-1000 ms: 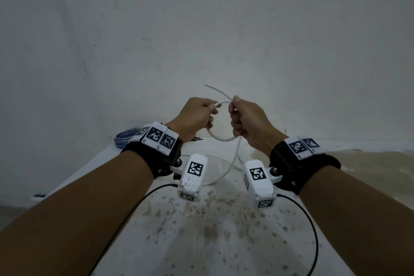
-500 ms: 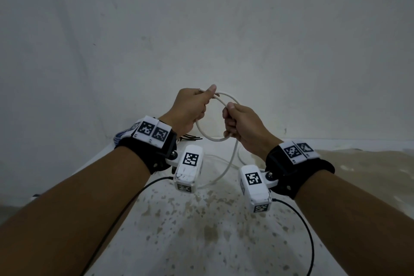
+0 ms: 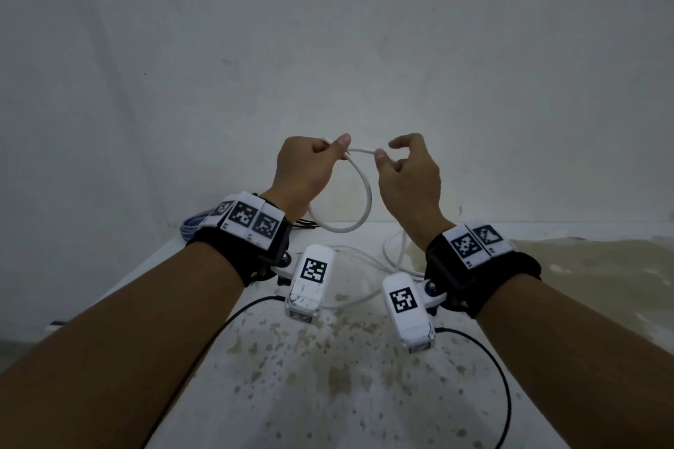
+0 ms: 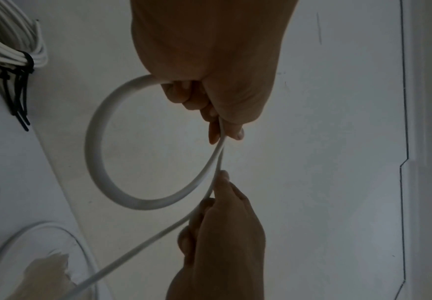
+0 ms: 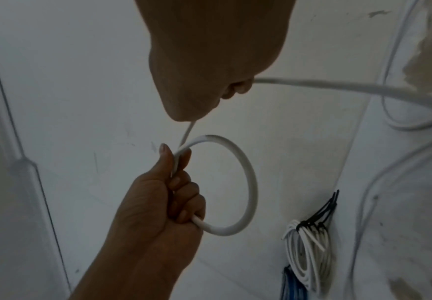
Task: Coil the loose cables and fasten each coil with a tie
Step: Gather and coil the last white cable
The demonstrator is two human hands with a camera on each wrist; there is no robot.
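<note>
One loop of white cable (image 3: 364,189) is hanging in the air at the centre of the head view, above the back edge of the surface (image 3: 291,394), and that single turn is all that is formed so far. The left hand (image 3: 306,171) is gripping it with curled fingers, thumb and forefinger pinching the crossing where the loop closes, with the cable's end poking out past its knuckles. The right hand (image 3: 408,175) is pinching the running length just beside that crossing between thumb and forefinger, its other fingers loosely curled. The rest of the cable is trailing down behind the right wrist and lying in slack curves on the surface. As I judge it, the main risk is sitting at the crossing: the cable looks stiff and springy, so if the left pinch is easing while the right hand is drawing up more length, the loop is likely springing open. The slack could also be dragging or snagging on the wrist camera leads (image 3: 499,394). In the lower right of the right wrist view, a tied white coil (image 5: 307,255) with black ties (image 5: 320,213) and a blue coil (image 5: 291,288) are lying on the surface; the trailing length may be catching them.
</note>
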